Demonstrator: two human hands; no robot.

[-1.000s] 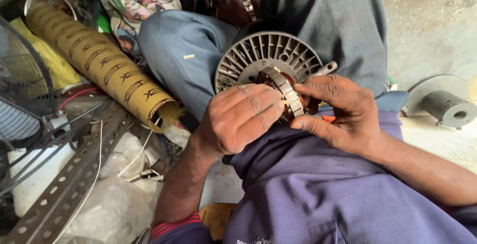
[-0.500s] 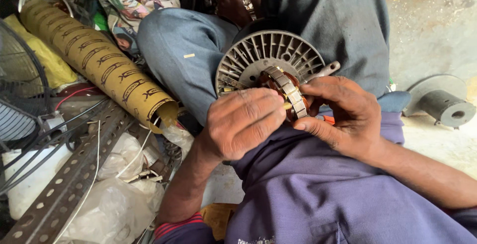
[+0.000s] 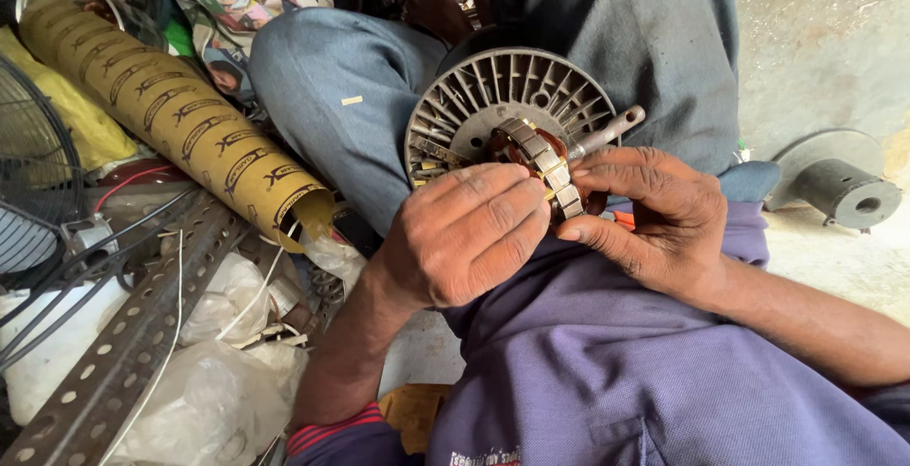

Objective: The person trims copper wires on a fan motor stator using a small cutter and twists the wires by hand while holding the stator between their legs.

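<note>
Two hands work close together over a purple lap (image 3: 607, 390). The left hand (image 3: 464, 234) is curled, with its fingers bent onto the stator (image 3: 540, 158), a small ring of metal plates with copper wire wound inside it. The right hand (image 3: 654, 219) pinches the same ring from the other side, thumb below and fingers on top. So both hands grip the stator, and it sits between them, just above the lap.

Right behind it is the fan plate (image 3: 502, 110), a round grey metal piece with many ribs. A short metal shaft (image 3: 611, 129) sticks out beside it. The stator looks seated against the plate, but I cannot tell if it is fixed there. The wire coils look already wound, so that part seems done. Fitting or freeing the ring looks like the step in hand.

Farther off, a yellow paper roll (image 3: 180, 115) lies to the left, above a metal strip with holes (image 3: 123, 352) and white bags (image 3: 209, 400). A grey motor part (image 3: 834, 186) rests on the floor to the right.

Since a second ago, little has changed. The left hand fingers have slid a bit lower, so more of the stator shows now.
</note>
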